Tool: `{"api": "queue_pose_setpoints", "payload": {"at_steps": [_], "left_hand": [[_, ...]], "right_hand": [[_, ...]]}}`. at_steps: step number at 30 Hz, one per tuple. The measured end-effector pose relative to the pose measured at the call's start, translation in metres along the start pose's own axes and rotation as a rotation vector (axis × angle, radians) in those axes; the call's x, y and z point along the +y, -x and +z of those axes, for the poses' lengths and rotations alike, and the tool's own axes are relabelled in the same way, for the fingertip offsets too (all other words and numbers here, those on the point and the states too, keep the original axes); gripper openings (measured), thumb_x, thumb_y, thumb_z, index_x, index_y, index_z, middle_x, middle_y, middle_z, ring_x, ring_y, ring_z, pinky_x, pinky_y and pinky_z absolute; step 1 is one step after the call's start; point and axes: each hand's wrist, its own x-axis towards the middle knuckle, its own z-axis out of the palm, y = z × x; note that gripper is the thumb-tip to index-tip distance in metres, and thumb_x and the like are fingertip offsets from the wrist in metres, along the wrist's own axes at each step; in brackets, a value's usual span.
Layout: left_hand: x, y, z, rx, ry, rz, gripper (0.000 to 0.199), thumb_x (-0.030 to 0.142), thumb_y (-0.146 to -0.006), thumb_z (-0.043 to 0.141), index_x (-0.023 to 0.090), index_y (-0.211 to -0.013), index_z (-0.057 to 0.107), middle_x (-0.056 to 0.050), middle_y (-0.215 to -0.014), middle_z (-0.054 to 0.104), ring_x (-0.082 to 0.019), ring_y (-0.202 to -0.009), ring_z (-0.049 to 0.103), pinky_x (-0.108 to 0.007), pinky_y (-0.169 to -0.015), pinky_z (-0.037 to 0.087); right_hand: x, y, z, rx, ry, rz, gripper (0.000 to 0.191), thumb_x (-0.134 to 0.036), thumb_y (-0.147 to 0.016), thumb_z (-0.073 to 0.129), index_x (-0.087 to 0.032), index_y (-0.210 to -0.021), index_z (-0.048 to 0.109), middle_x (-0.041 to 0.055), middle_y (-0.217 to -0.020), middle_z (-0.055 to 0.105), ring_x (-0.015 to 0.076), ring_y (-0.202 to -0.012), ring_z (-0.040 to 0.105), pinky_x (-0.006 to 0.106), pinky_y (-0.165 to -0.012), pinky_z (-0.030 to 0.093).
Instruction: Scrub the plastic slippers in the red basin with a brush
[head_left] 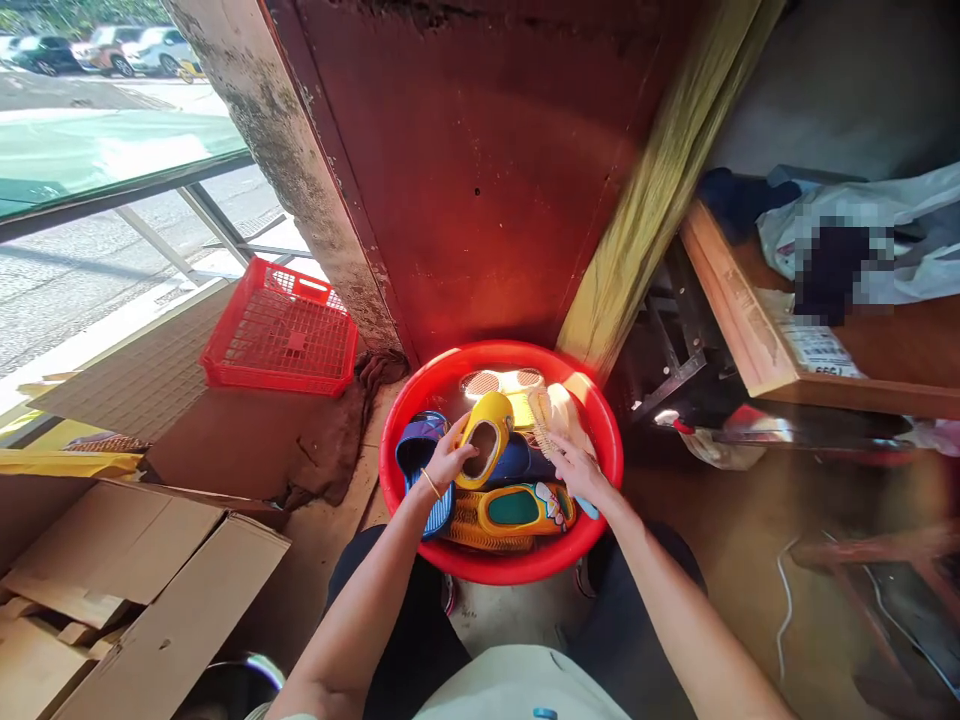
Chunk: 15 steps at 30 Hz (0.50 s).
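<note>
In the head view, a red plastic basin point(391, 470) full of slippers stands between my knees. My left hand point(448, 458) grips a yellow closed-toe slipper point(493, 412) by its opening rim, tilted above the others. My right hand point(576, 470) is closed around what looks like a scrub brush point(541, 415) with pale bristles, slanting to the right of the yellow slipper; a gap separates them. Below lies an orange-yellow slipper point(517, 508) with a green insole and a cartoon figure. Blue slippers point(437, 515) rest at the left, and white ones point(502, 382) at the back.
A red plastic crate point(289, 325) sits at the left beside cardboard boxes point(112, 550). Behind the basin stands a dark red panel point(480, 180) next to a yellowish curtain point(645, 220). On the right, a wooden table point(780, 370) carries bags and cloth.
</note>
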Motion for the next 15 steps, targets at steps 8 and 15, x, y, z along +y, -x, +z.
{"api": "queue_pose_setpoints", "payload": {"at_steps": [8, 15], "left_hand": [[0.013, -0.053, -0.029, -0.110, -0.690, 0.133, 0.014, 0.019, -0.059, 0.078, 0.024, -0.059, 0.065, -0.005, -0.063, 0.061, -0.033, -0.100, 0.066, -0.044, -0.102, 0.045], [0.021, -0.174, 0.034, 0.023, -0.896, 0.211, 0.041, 0.012, -0.062, 0.075, 0.015, -0.103, 0.070, -0.021, -0.124, 0.064, -0.040, -0.137, 0.043, -0.055, -0.118, 0.019]], "right_hand": [[0.058, 0.008, -0.002, -0.069, -0.213, 0.178, 0.062, -0.041, -0.097, 0.044, -0.020, -0.155, 0.039, -0.0046, -0.065, 0.060, 0.0092, -0.038, 0.049, 0.020, -0.038, 0.042], [0.049, 0.000, 0.003, -0.074, -0.233, 0.138, 0.061, -0.045, -0.095, 0.042, -0.024, -0.153, 0.043, -0.0035, -0.070, 0.061, 0.0095, -0.039, 0.049, 0.021, -0.037, 0.042]]}}
